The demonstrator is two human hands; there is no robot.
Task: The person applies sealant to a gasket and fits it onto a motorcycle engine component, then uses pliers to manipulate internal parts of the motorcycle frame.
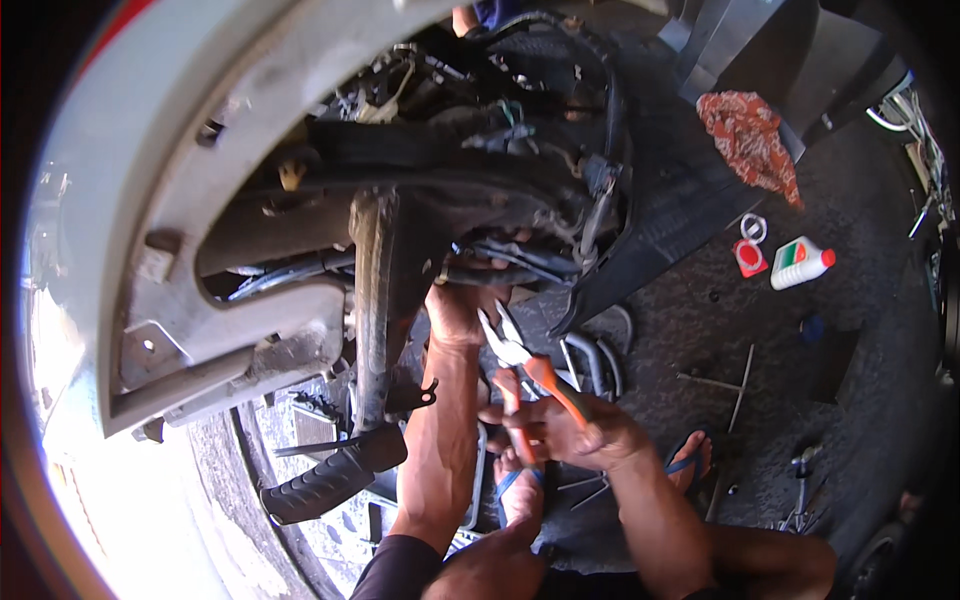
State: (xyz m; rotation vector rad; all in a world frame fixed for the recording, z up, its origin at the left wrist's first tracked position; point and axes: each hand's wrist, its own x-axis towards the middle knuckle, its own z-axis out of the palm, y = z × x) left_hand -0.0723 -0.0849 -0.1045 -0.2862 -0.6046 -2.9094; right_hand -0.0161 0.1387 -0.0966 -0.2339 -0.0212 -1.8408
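My left hand reaches up under the vehicle's frame, its partly hidden fingers curled round a black hose among cables. Orange-handled pliers are in my right hand, with their jaws apart just right of my left wrist, pointing up toward the hose. A grimy upright metal tube stands left of my hands, and a black rubber-covered footrest sits below it. Above are wiring and frame parts.
A pale body panel curves along the left. At right lie a dark plastic panel, a red patterned cloth, a white bottle, a red container and a T-handle tool. Another person's body part shows at top.
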